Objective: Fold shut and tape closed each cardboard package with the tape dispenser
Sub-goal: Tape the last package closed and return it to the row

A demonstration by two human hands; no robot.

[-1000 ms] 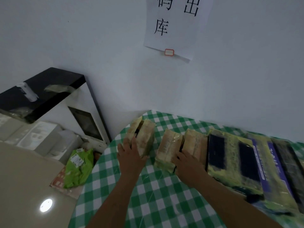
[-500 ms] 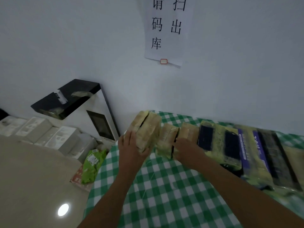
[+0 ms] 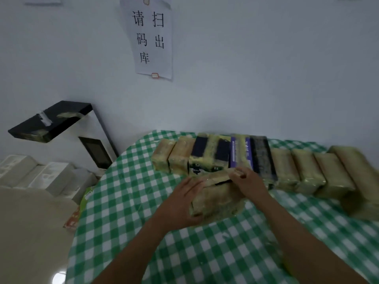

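Observation:
A brown cardboard package wrapped in tape lies in front of me on the green checked table. My left hand grips its left end, thumb underneath and fingers on top. My right hand holds its right end, fingers curled over the top edge by a dark gap in the lid. Behind it a row of taped packages stands along the wall side of the table: brown ones at both ends, dark blue and black ones in the middle. No tape dispenser is in view.
The table's round left edge drops to the floor. There, white boxes are stacked beside a black-and-white carton, with a green bag below the edge. A paper notice hangs on the wall.
Both hands have left the row and pulled one brown package toward me onto the table. The view has swung right, showing more packages at the right end.

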